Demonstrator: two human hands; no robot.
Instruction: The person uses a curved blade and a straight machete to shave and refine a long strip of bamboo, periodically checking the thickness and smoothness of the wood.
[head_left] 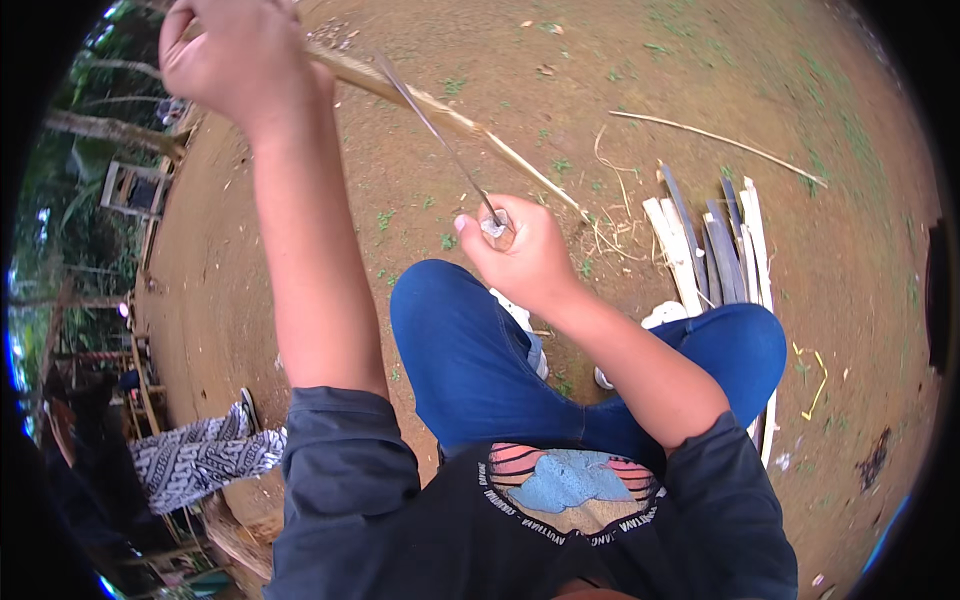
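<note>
My left hand (235,65) is raised high at the upper left, its fingers curled around the upper part of a long, pale split bamboo or wood strip (470,128). The strip slants down to the right, and its far tip comes near the ground beyond my right hand. My right hand (530,255) is closed around the handle of a long-bladed knife (430,128), above my knees. The thin blade points up and to the left, its tip by the strip; whether they touch I cannot tell. Part of the strip is hidden behind my left hand.
Pale and dark split strips (725,245) lie bundled by my knee at the right. A thin stick (715,145) and curly shavings (615,230) lie on the dirt ground. At the left, a person in patterned trousers (205,460) is near wooden structures.
</note>
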